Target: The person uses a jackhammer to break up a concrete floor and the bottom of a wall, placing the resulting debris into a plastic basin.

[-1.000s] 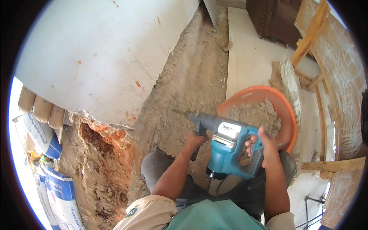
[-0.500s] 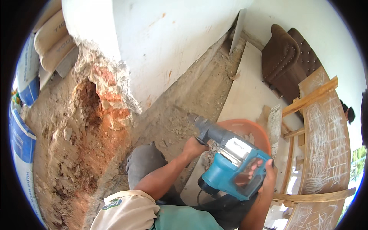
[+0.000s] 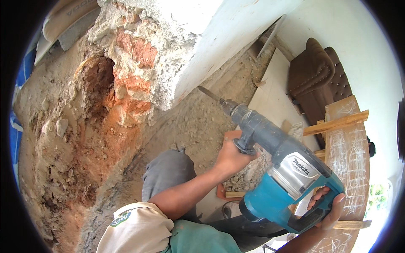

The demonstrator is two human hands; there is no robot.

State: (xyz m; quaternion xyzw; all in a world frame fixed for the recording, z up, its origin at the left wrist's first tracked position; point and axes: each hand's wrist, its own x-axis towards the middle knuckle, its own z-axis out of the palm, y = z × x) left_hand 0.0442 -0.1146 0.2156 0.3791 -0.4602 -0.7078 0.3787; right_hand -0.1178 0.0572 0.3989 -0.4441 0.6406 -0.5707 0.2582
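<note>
A teal and grey demolition hammer (image 3: 270, 181) is held between my two hands, its body slanting from lower right up to the left. My left hand (image 3: 234, 157) is wrapped round the side handle near its front. Round the rear grip, my right hand (image 3: 330, 206) is closed, with fingers showing through the loop. The chisel bit (image 3: 209, 93) points up and left, close to the lower face of the white wall (image 3: 211, 55); I cannot tell whether it touches. Left of the bit, the broken wall end (image 3: 139, 71) shows exposed red brick and crumbled plaster.
An orange tub (image 3: 233, 135) with rubble lies behind the hammer. Brown tufted sofa (image 3: 310, 69) stands at the far right, beside a wooden frame (image 3: 348, 164) with scratched boards. Loose soil and a hole (image 3: 99, 78) lie at left, with bags (image 3: 69, 21) at the upper left.
The hammer has been raised and brought closer to the view, its bit now higher and nearer the white wall. Both hands have moved with it. The broken wall end looks larger.
</note>
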